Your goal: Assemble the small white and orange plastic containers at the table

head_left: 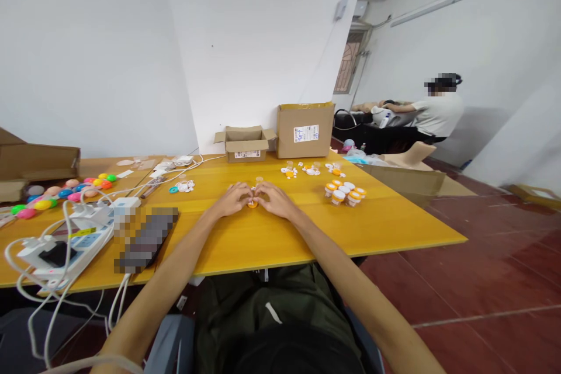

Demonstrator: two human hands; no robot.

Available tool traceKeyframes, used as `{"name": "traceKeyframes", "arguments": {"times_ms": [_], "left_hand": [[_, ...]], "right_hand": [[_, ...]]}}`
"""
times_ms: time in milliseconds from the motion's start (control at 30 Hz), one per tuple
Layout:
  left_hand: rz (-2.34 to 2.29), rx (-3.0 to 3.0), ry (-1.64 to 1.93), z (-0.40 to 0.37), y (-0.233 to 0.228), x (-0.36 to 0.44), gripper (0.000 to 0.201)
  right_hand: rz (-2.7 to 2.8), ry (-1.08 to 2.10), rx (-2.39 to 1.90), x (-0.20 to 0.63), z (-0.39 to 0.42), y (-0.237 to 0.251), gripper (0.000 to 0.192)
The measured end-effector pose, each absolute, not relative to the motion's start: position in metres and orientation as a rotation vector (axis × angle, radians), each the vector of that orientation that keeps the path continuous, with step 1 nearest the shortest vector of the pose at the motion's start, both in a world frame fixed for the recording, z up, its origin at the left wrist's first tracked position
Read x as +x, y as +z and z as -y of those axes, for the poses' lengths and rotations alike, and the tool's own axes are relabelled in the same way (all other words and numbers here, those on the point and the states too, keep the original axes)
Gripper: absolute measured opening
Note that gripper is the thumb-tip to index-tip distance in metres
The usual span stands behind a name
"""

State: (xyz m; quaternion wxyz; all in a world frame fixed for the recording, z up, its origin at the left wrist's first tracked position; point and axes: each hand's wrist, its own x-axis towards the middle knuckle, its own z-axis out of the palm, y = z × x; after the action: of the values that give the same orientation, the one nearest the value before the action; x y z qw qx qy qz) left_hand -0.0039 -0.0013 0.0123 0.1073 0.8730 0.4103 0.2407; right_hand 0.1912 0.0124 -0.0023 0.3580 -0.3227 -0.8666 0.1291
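My left hand [232, 198] and my right hand [274, 198] meet at the middle of the yellow table [272, 236], fingertips together around a small orange cap [252, 204]. A small clear vial [259, 180] stands just behind the fingers. What exactly each hand grips is too small to tell. A cluster of small orange-and-white capped containers [345, 191] stands to the right of my right hand. Loose white and orange parts [312, 170] lie farther back.
Two cardboard boxes [246, 142] [305, 129] stand at the table's far edge. A power strip with white cables [72, 239] and a dark phone [146, 239] lie at the left, with coloured balls [65, 190] behind. A person [433, 114] sits at another desk far right.
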Motion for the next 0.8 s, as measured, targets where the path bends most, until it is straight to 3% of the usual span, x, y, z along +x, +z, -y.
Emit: {"name": "traceKeyframes", "arguments": {"times_ms": [167, 800], "left_hand": [[-1.233, 2.597, 0.677, 0.0026, 0.0128, -0.0056, 0.015], [-1.207, 2.559, 0.666, -0.0005, 0.0108, -0.007, 0.01]], "right_hand": [[2.304, 0.309, -0.799, 0.1879, -0.0102, -0.0022, 0.013], [2.289, 0.334, -0.769, 0.1873, -0.0167, -0.011, 0.015]]}}
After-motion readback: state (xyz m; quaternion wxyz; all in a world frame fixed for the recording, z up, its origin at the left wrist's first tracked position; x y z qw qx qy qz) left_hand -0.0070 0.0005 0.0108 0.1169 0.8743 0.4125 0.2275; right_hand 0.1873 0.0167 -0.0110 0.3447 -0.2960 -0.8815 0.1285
